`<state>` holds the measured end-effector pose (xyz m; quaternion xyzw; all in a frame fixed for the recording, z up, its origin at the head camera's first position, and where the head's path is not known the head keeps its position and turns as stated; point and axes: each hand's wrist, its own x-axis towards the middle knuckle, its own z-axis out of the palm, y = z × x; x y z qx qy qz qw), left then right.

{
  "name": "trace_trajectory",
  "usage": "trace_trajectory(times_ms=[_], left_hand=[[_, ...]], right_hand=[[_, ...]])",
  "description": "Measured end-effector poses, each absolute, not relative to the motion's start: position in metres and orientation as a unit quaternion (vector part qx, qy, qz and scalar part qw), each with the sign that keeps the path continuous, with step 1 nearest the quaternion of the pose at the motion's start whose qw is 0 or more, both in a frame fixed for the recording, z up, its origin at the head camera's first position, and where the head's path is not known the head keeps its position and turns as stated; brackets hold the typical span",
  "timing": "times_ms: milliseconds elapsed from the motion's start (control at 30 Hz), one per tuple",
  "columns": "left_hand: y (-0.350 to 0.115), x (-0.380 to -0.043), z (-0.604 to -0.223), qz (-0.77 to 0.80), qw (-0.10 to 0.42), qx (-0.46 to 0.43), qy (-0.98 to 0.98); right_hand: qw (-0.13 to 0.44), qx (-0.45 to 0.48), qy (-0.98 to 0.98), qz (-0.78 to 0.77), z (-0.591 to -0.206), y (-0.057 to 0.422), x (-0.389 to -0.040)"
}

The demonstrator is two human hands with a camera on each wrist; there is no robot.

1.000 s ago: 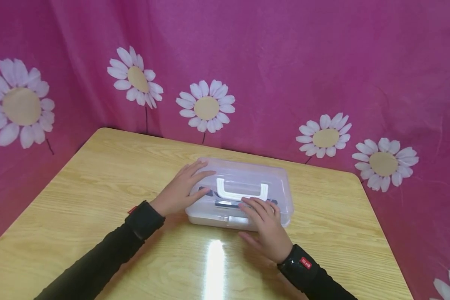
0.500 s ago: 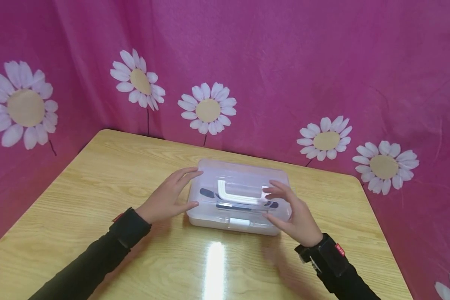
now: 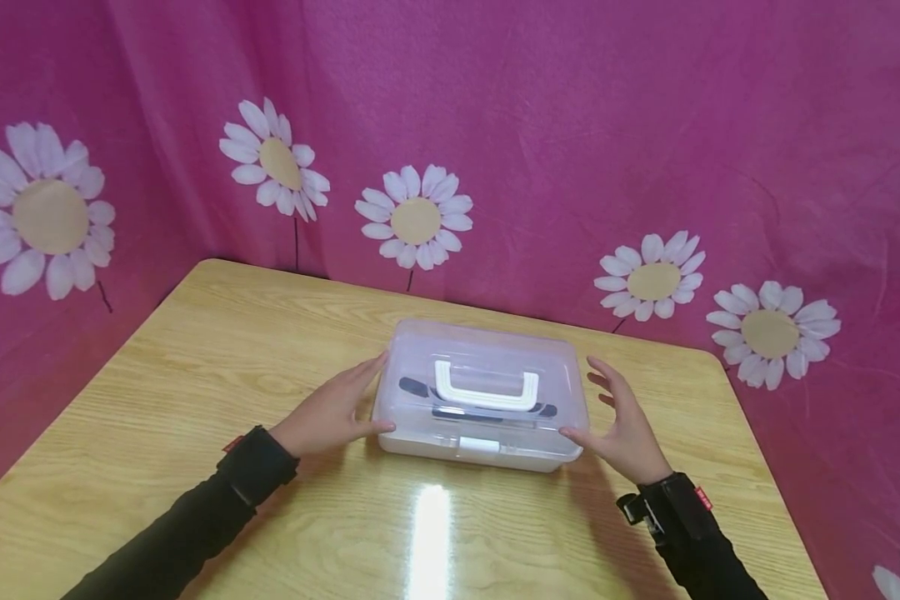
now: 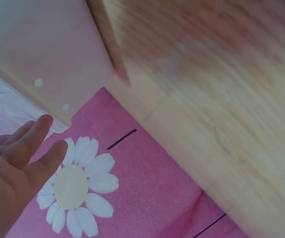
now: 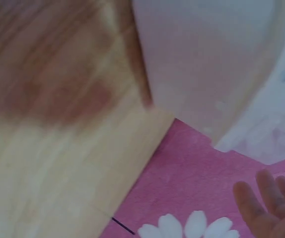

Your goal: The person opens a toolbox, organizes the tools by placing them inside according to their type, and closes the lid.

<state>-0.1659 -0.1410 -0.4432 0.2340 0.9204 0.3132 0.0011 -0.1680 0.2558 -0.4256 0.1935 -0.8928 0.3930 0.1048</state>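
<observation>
A plastic storage box [image 3: 487, 343] with a clear lid sits on the table in the head view. Its white carry handle [image 3: 487, 402] lies folded forward on the lid, and a white latch [image 3: 478, 445] shows on the front. Dark shapes show through the lid. At the box's left end is my left hand [image 3: 326, 417], fingers extended, thumb tip at the front left corner. My right hand [image 3: 630, 433] stands at the right end, its thumb over the front right corner and its fingers spread. Both wrist views show fingers beside the box's pale side wall [image 4: 48, 44].
The box stands toward the back of a light wood table [image 3: 270, 333]. Behind the table hangs a magenta curtain [image 3: 525, 167] printed with white daisies. A bright light reflection [image 3: 429, 542] falls on the tabletop in front of the box.
My right hand has moved right, from over the box's front to its right end. My left hand has drawn back from the lid to the left end. The box has stayed about where it was.
</observation>
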Motion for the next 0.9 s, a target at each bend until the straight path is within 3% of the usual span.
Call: trace_trajectory(times_ms=[233,900], left_hand=[[-0.14,-0.167,-0.444,0.332,0.024,0.216,0.918],[-0.137,-0.187,-0.443,0.352,0.024,0.221,0.909]], right_hand=[[0.067,0.182,-0.897,0.396,-0.437,0.256,-0.164],[0.1,0.207,-0.897,0.377,-0.438,0.253,-0.186]])
